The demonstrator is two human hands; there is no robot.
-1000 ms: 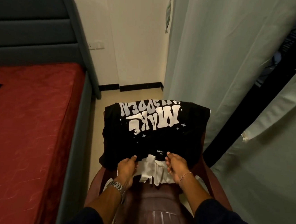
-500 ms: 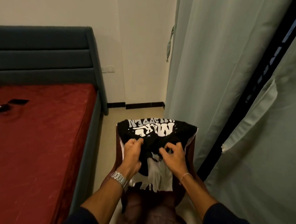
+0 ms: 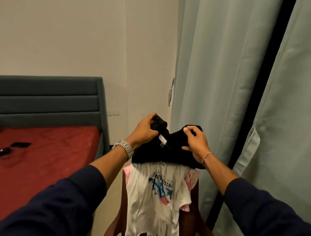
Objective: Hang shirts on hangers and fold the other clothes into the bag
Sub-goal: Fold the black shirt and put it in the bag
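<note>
The left hand (image 3: 146, 129) and right hand (image 3: 196, 142) each pinch the black shirt (image 3: 166, 155) at its shoulders above the chair (image 3: 194, 222) — lifting it carelessly could drag the white shirt (image 3: 154, 203) beneath off — both garments touch.

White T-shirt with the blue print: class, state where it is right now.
In the head view, the white T-shirt hangs over the chair at lower centre, just below the black shirt, right of the bed.

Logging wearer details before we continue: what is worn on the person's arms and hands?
Both arms wear dark navy long sleeves, pushed up the forearms. A silver metal link watch sits at the left hand; a thin pinkish bracelet at the right hand. No gloves.
</note>
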